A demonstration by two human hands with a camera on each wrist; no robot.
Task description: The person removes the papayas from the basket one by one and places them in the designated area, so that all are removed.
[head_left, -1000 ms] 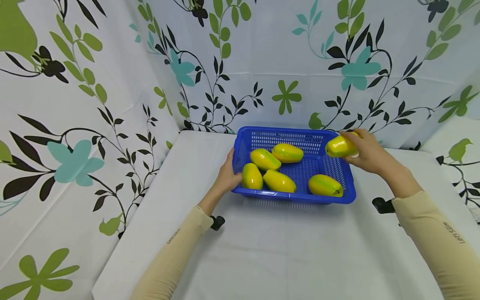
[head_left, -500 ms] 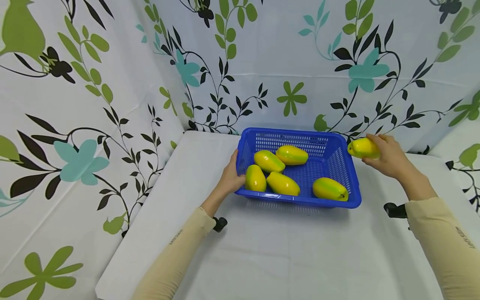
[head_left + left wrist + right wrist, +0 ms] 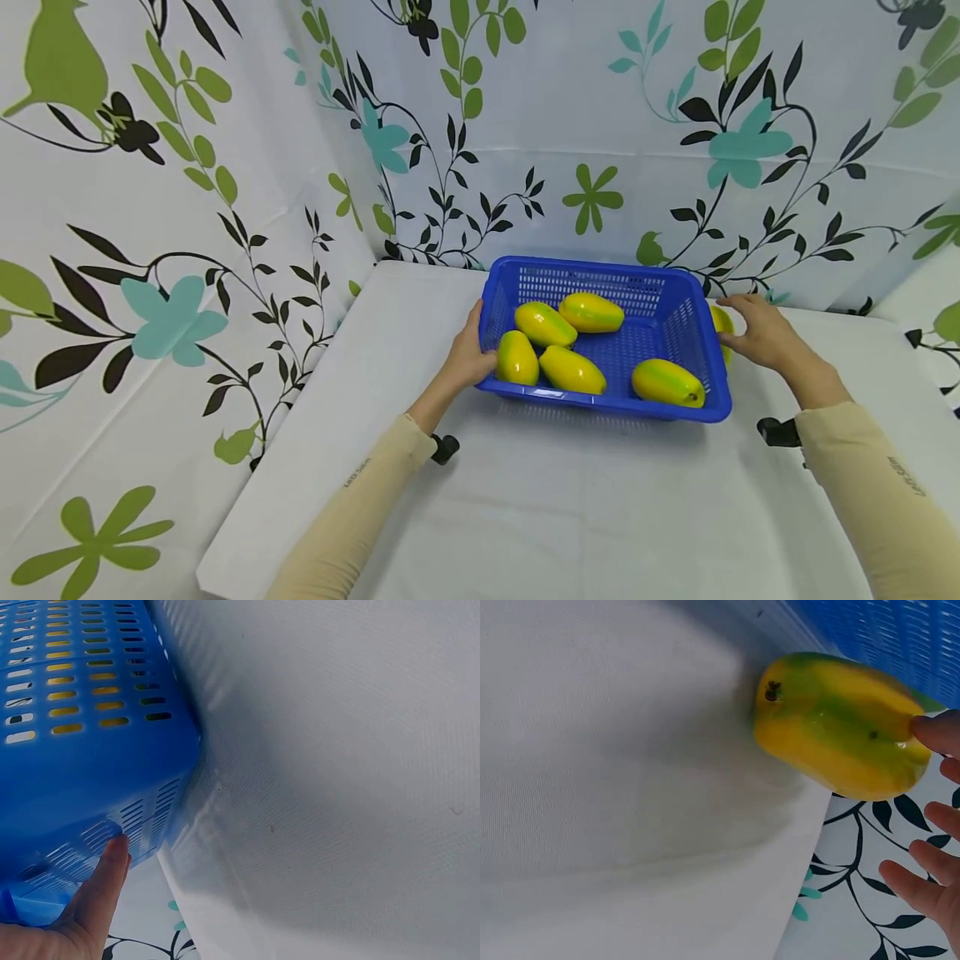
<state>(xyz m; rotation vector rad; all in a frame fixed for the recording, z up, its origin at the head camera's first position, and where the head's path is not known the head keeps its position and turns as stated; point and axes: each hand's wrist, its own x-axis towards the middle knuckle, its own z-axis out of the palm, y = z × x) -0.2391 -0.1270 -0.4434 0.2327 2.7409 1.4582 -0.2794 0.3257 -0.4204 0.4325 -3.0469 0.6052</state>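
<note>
A blue plastic basket (image 3: 600, 400) with slotted walls stands on the white table, holding several glossy yellow-green papayas (image 3: 572, 370). My left hand (image 3: 465, 354) holds its left side, thumb at the rim. In the left wrist view, straight fingers (image 3: 112, 862) lie along the outer wall. Just outside the basket's right wall is another papaya (image 3: 840, 724), partly hidden in the head view. Beside it is my right hand (image 3: 761, 333); the right wrist view shows its fingers spread, one tip overlapping the papaya's end.
The white-covered table (image 3: 517, 508) reaches back to a hanging cloth (image 3: 540, 108) printed with leaves and flowers. More of this cloth hangs along the left side. A black wrist camera (image 3: 778, 432) sticks out at the right cuff.
My right hand has carried a papaya from over the basket's right end, out past the rim and down beside the right wall, and its fingers have spread. The left hand keeps its place.
</note>
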